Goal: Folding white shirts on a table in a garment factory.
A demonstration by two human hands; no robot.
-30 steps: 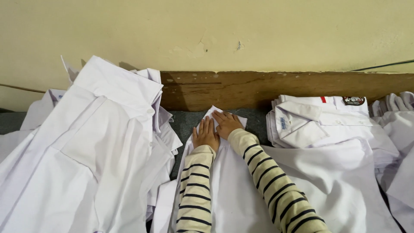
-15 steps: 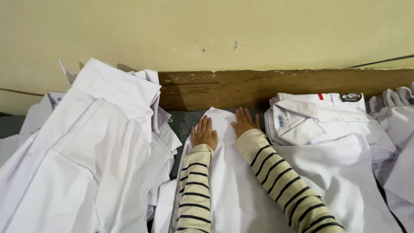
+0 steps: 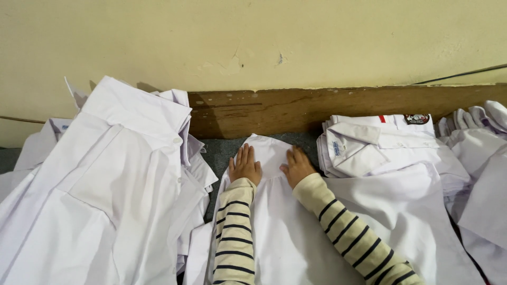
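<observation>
At the far left we see a heap of unfolded white shirts (image 3: 105, 184), cut off by the left and bottom edges, so we cannot tell how many lie in it or what is under it. Between that heap and the middle, a strip of grey surface (image 3: 219, 153) shows, and behind it runs a brown wooden board (image 3: 296, 108) along the foot of the cream wall (image 3: 253, 37).

In the middle lies a white garment (image 3: 274, 221), spread flat and running off the bottom edge; its far end is rounded and we cannot make out which part of the garment it is. Our left hand (image 3: 245, 166) lies open and flat on it, fingers together and pointing away, gripping nothing. Our right hand (image 3: 297, 168) is just beside it, a little apart, also open and pressed palm-down on the same cloth. Both arms wear striped sleeves.

To the right sits a stack of folded white shirts (image 3: 377, 142), its lower part covered by the spread garment. At the far right more white cloth (image 3: 480, 158) is cut off by the edge.
</observation>
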